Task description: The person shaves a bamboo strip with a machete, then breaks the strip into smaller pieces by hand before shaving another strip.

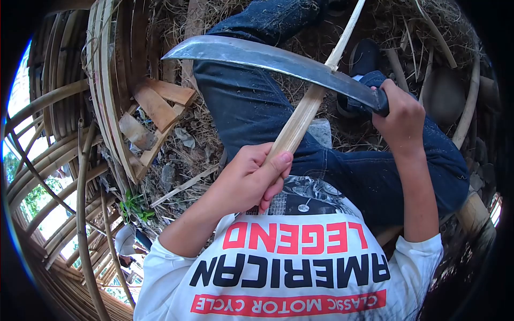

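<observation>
My right hand (400, 115) is closed round the dark handle of a machete (241, 51), whose long curved blade points to the left. In my left hand (251, 179) I grip the near end of a pale bamboo strip (300, 119), thumb along its top. The strip runs up and away from me between my legs and narrows past the blade. Crossing over the strip, the blade hides a short length of it, and a small raised sliver shows at the blade's far edge.
My legs in dark jeans (230, 101) lie bent on either side. To the left are wood offcuts (155, 104), long split strips (110, 107) and a bamboo framework (83, 203). Shavings and fibres (176, 21) litter the ground. Another person (128, 241) appears beyond the framework.
</observation>
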